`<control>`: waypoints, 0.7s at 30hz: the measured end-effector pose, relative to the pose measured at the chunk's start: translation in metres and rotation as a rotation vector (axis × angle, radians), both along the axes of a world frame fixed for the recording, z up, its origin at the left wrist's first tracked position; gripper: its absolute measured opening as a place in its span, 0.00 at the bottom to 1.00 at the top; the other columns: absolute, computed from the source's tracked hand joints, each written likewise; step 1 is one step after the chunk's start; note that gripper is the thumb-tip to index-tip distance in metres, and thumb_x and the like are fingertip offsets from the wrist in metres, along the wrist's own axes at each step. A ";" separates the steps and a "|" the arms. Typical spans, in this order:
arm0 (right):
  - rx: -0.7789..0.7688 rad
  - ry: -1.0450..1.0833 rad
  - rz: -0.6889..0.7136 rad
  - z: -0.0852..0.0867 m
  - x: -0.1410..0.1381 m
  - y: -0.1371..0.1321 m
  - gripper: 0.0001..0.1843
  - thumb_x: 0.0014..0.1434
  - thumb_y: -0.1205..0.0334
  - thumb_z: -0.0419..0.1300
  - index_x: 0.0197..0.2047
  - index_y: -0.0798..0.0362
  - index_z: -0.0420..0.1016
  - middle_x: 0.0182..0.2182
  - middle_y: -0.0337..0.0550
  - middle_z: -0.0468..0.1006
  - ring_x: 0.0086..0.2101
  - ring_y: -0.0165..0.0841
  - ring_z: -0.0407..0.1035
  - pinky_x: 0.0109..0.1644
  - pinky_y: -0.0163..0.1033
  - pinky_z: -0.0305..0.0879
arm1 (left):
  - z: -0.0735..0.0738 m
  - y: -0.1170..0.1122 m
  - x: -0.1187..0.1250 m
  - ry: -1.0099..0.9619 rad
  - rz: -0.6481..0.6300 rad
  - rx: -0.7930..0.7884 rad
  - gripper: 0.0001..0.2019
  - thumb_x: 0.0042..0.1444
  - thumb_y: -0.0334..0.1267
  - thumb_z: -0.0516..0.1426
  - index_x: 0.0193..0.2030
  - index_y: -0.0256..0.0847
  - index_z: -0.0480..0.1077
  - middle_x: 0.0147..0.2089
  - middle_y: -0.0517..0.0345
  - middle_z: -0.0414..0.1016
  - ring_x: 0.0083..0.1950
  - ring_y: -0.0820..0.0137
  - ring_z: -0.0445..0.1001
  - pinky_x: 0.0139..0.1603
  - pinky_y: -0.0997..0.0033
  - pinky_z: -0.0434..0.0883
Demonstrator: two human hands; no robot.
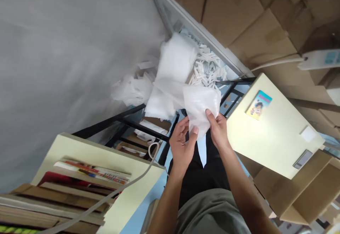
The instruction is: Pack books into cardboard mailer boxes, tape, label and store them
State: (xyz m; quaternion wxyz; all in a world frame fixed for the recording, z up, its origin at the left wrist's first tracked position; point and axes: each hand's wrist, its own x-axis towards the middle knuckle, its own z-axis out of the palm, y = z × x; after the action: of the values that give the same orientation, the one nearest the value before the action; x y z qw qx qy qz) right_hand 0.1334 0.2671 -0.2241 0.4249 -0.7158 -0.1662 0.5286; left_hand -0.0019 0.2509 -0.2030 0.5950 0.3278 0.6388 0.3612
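Note:
In front of my lap I hold a thin, translucent white packing foam sheet [202, 101]. My left hand [183, 140] grips its lower left edge, with the thumb on the near face and the fingers curled beside and behind it. At the right edge my right hand [218, 127] pinches the sheet, thumb on top and the other fingers hidden behind. Just beyond lies a thick stack of similar white foam [176, 62]. A thin, see-through flap stretches from the held sheet towards that stack; whether they are joined I cannot tell.
A cream tabletop [271, 135] on the right carries a small colourful booklet [259, 104] and a phone-like device [302, 159]. Another on the left holds stacked books [90, 173], crossed by a white cable [124, 184]. White strips [207, 67], cardboard boxes [239, 11] and an open carton [297, 188] surround me.

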 end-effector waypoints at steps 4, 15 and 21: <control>-0.018 -0.116 -0.039 0.030 0.073 -0.058 0.27 0.66 0.33 0.71 0.36 0.50 0.81 0.28 0.39 0.81 0.30 0.35 0.74 0.33 0.38 0.73 | 0.013 -0.024 0.055 0.023 -0.119 0.026 0.21 0.65 0.56 0.71 0.60 0.53 0.82 0.51 0.54 0.88 0.51 0.59 0.88 0.57 0.58 0.86; -0.193 -0.499 -0.104 0.007 0.253 -0.228 0.25 0.68 0.35 0.68 0.48 0.50 0.82 0.36 0.42 0.84 0.35 0.39 0.75 0.40 0.44 0.75 | -0.011 -0.108 0.239 0.138 -0.793 -0.087 0.20 0.68 0.54 0.59 0.29 0.44 0.73 0.26 0.58 0.75 0.35 0.63 0.80 0.39 0.67 0.72; -0.075 -0.895 -0.004 -0.005 0.272 -0.276 0.18 0.78 0.49 0.62 0.63 0.48 0.81 0.57 0.57 0.84 0.56 0.49 0.79 0.64 0.60 0.79 | -0.034 -0.144 0.282 0.222 -0.906 -0.102 0.21 0.68 0.57 0.57 0.29 0.45 0.72 0.28 0.55 0.79 0.33 0.62 0.80 0.39 0.65 0.70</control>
State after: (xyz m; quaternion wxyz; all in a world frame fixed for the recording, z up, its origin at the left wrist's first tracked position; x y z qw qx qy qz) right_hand 0.4056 -0.0092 -0.2295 0.2861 -0.8891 -0.3131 0.1719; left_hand 0.2797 0.1065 -0.2373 0.6360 0.5808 0.5081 -0.0043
